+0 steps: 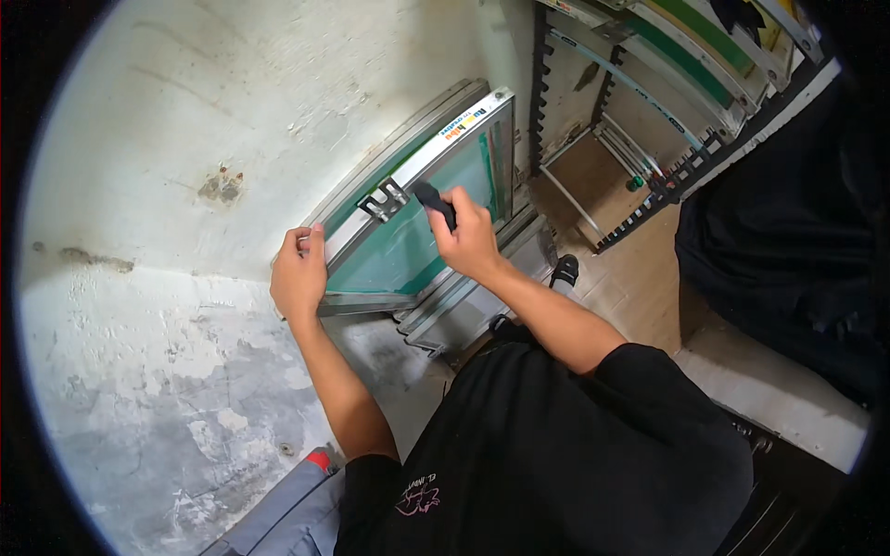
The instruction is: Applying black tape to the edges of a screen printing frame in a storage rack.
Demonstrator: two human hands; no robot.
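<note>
A: What has the right hand (pixel 471 239) got?

B: It's clenched around a small black tool (pixel 434 202), just above the middle of the picture, with the tool's end pressed on the green mesh of a metal-framed screen (pixel 408 243).

A: And the left hand (pixel 299 274)?

B: Left of centre, gripping the screen's lower-left frame edge, fingers curled over the rail.

A: Where does the screen sit?

B: In the centre, tilted, leaning against a pale, stained wall (pixel 232 120). More frames (pixel 464 301) are stacked behind it, lower right of it.

A: Anything further out?

B: A black toothed rack (pixel 649 102) holding other screens, upper right. Blotchy grey floor (pixel 158 417) fills the lower left.
</note>
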